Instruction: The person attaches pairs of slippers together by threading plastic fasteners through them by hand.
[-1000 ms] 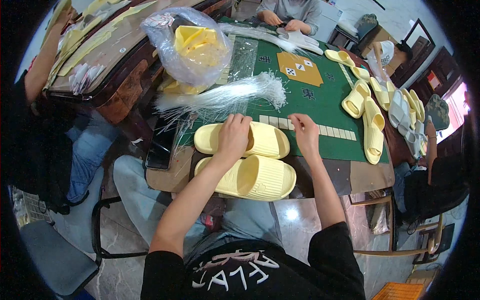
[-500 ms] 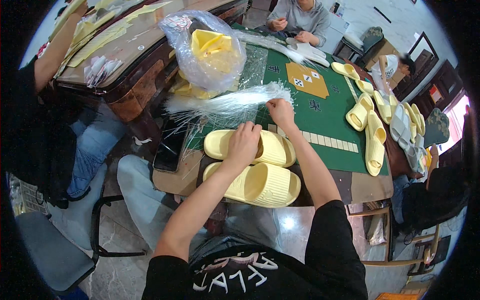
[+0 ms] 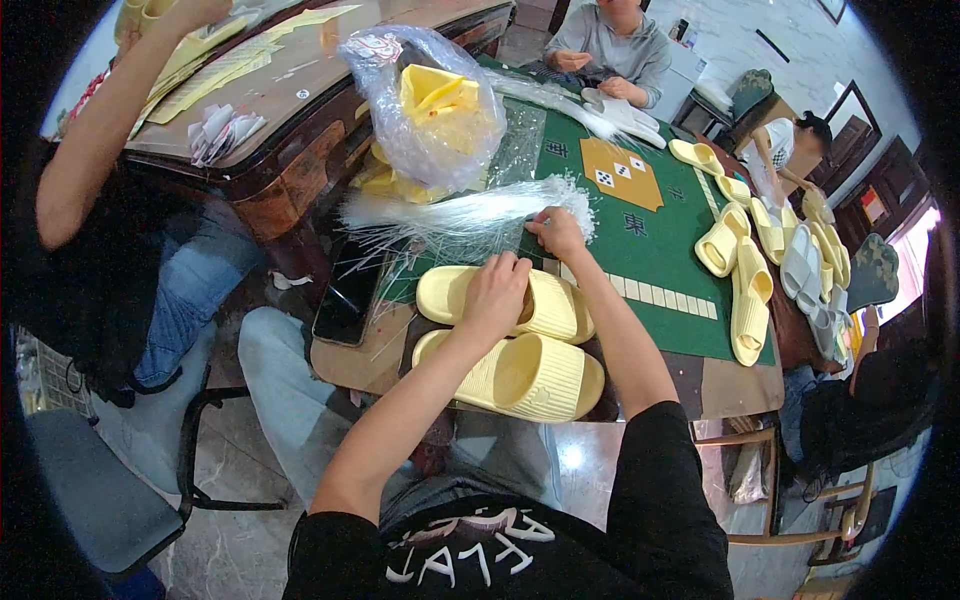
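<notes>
A pair of pale yellow ribbed slippers lies side by side at the table edge before me. My left hand (image 3: pixel 494 296) is over the far slipper (image 3: pixel 445 294), by its strap, its fingers curled and pressed together; what they pinch is hidden. The near slipper (image 3: pixel 530 377) lies below my left wrist. Behind the pair is a loose bundle of thin clear plastic strands (image 3: pixel 440 218) with small white heads at its right end. My right hand (image 3: pixel 560 232) reaches to that end, thumb and fingertips closed at the strands.
A clear bag (image 3: pixel 440 130) with yellow pieces stands behind the strands. A black phone (image 3: pixel 347 305) lies left of the slippers. White tiles (image 3: pixel 655 297) line the green mat (image 3: pixel 610 230). More slippers (image 3: pixel 750 290) stand along the right. Other people sit around the table.
My right hand has shifted slightly left and down onto the strands' white-headed end. My left hand stays at the far slipper. The arm at the far left has moved, and the view has shifted slightly.
</notes>
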Tool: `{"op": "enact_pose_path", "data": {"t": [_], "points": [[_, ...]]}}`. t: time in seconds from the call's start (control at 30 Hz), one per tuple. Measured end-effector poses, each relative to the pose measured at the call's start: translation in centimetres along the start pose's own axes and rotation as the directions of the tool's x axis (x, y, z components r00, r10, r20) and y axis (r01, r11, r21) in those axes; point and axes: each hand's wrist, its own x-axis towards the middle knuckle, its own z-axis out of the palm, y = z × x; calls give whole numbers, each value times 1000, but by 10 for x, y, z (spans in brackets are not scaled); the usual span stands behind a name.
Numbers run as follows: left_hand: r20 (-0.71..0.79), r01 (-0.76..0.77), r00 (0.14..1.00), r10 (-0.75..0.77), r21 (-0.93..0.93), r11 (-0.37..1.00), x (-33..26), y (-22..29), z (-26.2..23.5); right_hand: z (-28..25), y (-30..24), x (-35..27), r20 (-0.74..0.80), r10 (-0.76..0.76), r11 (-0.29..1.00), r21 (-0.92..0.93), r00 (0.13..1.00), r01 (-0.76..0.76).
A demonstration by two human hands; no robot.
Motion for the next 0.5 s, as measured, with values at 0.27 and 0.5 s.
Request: {"op": "enact_pose_path", "data": {"t": [0.27,0.5], "points": [[-132,-88,987,91,25,996,-3,-7,1,-6,-17,-21,-65,-35,972,230,997,50],[-115,-72,991,73,10,997,-2,-5,1,0,-17,-27,-171,-90,947,291,981,137]]}}
